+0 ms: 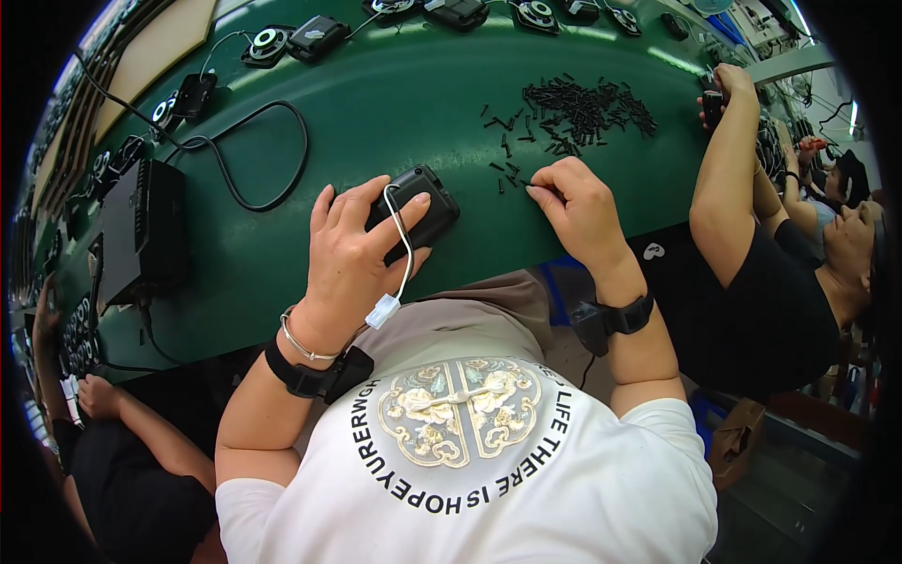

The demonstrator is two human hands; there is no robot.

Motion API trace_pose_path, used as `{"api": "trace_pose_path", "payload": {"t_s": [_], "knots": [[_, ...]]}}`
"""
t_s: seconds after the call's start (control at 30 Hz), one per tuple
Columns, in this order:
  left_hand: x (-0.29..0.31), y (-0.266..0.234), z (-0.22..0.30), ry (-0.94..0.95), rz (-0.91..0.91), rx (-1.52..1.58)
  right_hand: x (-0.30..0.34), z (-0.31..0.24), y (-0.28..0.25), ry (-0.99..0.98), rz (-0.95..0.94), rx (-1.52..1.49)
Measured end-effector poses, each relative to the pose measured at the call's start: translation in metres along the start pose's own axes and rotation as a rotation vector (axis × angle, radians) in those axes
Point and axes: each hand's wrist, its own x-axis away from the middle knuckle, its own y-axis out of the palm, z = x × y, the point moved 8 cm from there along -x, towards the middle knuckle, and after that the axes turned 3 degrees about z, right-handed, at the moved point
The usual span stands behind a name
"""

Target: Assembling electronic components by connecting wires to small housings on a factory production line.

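Note:
My left hand (346,246) grips a black plastic case (434,218) near the front edge of the green table. A white cable (405,246) loops from the case over my fingers and ends in a pale plug (382,311), which hangs by my wrist. To the right, my right hand (581,209) is closed in a pinch just above the table. Whatever its fingertips hold, if anything, is too small to make out. Several loose black screws (507,174) lie just beyond that hand, scattered out from a larger pile of screws (587,111).
Along the far edge stand speakers (270,43) and black cases (318,38) joined by wires. At the left are a black box (143,230) and a looped black cable (303,150). Co-workers sit close on both sides; one's arm (725,179) reaches over the table at right.

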Motion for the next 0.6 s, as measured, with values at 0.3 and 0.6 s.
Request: {"api": "trace_pose_path", "payload": {"t_s": [0.3,0.6], "knots": [[-0.001,0.001,-0.003,-0.047,0.008,0.013,-0.002,-0.035,0.019,0.085,-0.238,-0.262],[-0.001,0.002,-0.006,-0.073,0.013,0.025,-0.015,-0.102,0.069,-0.049,-0.597,-0.182]]}}
